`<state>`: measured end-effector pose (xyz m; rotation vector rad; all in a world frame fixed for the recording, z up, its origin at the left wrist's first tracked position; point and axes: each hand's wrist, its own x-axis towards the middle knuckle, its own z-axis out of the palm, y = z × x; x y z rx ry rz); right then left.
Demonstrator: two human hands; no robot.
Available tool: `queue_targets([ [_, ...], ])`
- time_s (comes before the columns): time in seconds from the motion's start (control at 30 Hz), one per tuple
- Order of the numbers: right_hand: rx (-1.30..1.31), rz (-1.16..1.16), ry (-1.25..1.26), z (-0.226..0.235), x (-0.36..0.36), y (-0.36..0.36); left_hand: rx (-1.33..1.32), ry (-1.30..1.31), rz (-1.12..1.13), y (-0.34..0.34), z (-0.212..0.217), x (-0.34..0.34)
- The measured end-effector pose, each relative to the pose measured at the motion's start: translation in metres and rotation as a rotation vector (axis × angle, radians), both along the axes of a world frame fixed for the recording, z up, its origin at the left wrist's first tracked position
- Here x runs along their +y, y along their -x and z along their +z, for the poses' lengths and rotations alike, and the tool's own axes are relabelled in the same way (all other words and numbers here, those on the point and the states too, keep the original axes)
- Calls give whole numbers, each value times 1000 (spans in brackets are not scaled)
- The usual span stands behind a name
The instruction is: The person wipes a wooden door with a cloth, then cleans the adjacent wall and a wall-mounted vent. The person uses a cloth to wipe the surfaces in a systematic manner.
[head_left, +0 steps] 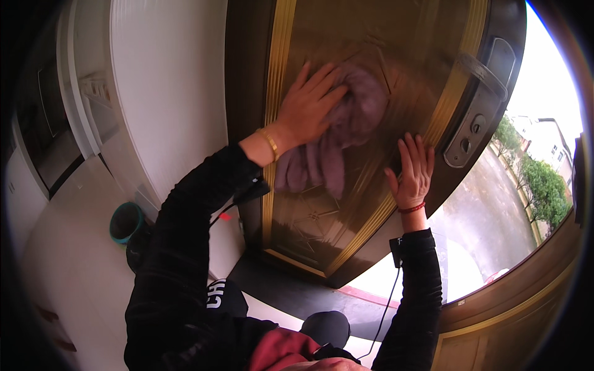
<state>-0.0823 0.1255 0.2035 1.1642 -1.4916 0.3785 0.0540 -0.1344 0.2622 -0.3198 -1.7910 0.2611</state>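
Observation:
A purplish-grey cloth (365,102) lies bunched against the brown door panel (328,31), its loose folds hanging down. My left hand (309,102) holds it there, with fingers stretched out and partly over its left edge. What sits beneath the palm is hidden. Lower and to the right, my right hand (413,173) rests flat on the door near its gold trim (451,102), fingers outstretched and nothing in it. A gold bracelet (269,145) circles my left wrist; a red band (413,208) is on the right.
The door stands ajar, with a handle (486,77) and lock plate (468,141) at its right edge. Outside are paving (486,198) and bushes (544,188). A dark bin with a teal rim (127,222) stands on the floor at left, beside a white wall (170,80).

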Motion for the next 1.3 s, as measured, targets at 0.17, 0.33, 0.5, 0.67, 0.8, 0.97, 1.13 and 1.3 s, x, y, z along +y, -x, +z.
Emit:
queue_targets([
  [0.17, -1, -8, 0, -1, -1, 0, -37, 33, -18, -10, -12, -6],
  [0.33, -4, -19, -20, -2, -1, 1, 7, 32, -58, 10, 23, 9],
  [0.5, 9, -19, -20, -3, 0, 2, -27, -15, -77, -1, -9, -3],
  [0.67, -3, -32, -5, -3, -1, 1, -137, -35, -18, -11, -30, -8],
  [0.8, 7, -12, 5, -3, -1, 2, -46, -50, -94, 6, 7, 12],
  [0.97, -5, 23, 24, -7, 1, 7, 78, -94, -191, 34, 25, 41],
  [1.13, 50, 93, 59, -10, 1, 12, -141, 65, -212, 34, -27, 52],
  [1.3, 51, 131, 91, -10, 2, 11, -60, 154, -152, 34, -14, 47],
])
